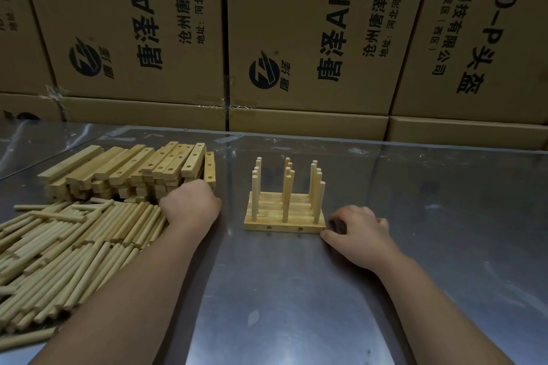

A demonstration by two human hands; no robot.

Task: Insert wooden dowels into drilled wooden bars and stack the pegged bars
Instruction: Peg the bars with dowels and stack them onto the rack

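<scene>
Several pegged bars (284, 227) lie side by side at the table's middle, each with three upright dowels. My right hand (360, 230) rests on the table at their right end, fingers loosely curled, thumb tip touching the front bar's corner. My left hand (189, 203) reaches to the near right end of the stack of drilled bars (133, 170); its fingers are hidden behind the knuckles, so I cannot tell whether it holds a bar. A heap of loose dowels (74, 241) lies in front of that stack, left of my left forearm.
The work surface is a shiny metal table (296, 290). A wall of stacked cardboard boxes (296, 38) stands right behind its far edge. One drilled bar (210, 169) stands on edge at the right side of the stack.
</scene>
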